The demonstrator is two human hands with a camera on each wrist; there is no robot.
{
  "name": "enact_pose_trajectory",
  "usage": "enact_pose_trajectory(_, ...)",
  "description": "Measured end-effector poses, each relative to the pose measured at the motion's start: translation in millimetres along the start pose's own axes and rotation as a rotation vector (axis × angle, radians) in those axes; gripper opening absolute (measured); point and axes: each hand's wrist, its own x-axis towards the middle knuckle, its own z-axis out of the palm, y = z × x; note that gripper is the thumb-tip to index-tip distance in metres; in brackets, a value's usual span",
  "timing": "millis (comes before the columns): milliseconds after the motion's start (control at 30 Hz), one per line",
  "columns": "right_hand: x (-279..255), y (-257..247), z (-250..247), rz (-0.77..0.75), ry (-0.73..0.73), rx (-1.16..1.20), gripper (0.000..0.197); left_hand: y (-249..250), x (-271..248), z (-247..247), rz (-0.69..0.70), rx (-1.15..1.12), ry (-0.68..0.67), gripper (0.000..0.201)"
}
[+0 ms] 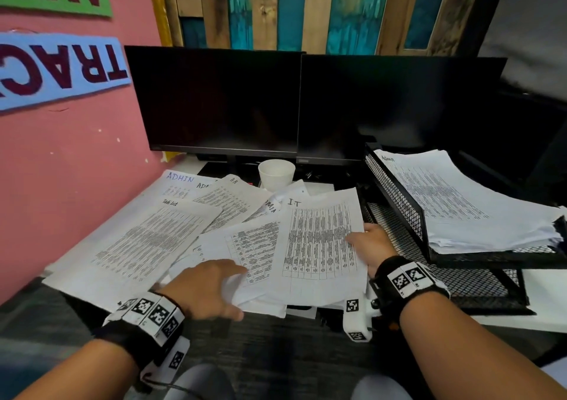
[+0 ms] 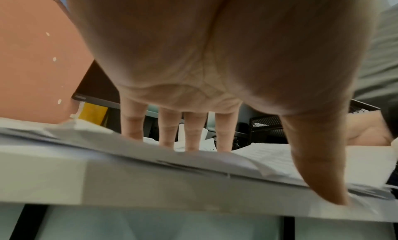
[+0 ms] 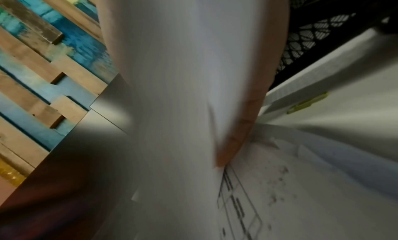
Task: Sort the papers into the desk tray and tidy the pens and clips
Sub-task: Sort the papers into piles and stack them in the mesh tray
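**Both hands on loose papers beside the mesh tray**

Here, printed sheets [image 1: 147,243] lie fanned across the white table [image 1: 540,286], overlapping, several hanging over its near edge. The left hand [image 1: 205,286] rests flat on the pile near that edge, fingers [image 2: 193,133] straight and spread. The right hand [image 1: 372,246] pinches the right edge of the sheet marked "IT" [image 1: 319,240], thumb on top. Just right of that hand stands the black mesh desk tray [image 1: 395,191]; its upper tier holds a stack of papers [image 1: 469,206] while mesh shows bare below. A paper cup [image 1: 276,174] stands behind the pile, before two dark monitors [image 1: 214,102].
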Motion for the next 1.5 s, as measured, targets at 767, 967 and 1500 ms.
enact_pose_trajectory(767, 11, 15, -2, 0.144, 0.022, -0.033, 0.052, -41, 2, -50, -0.155, -0.648, 0.731, 0.022)
enact_pose_trajectory(967, 12, 14, -3, 0.147, 0.021, -0.059, 0.05, -64, 0, -99, -0.288, -0.858, 1.051, 0.034)
enact_pose_trajectory(1500, -5, 3, 19, 0.235, -0.104, 0.21, 0.042, 100, 21, -21, 0.31, -0.291, 0.398, 0.033)
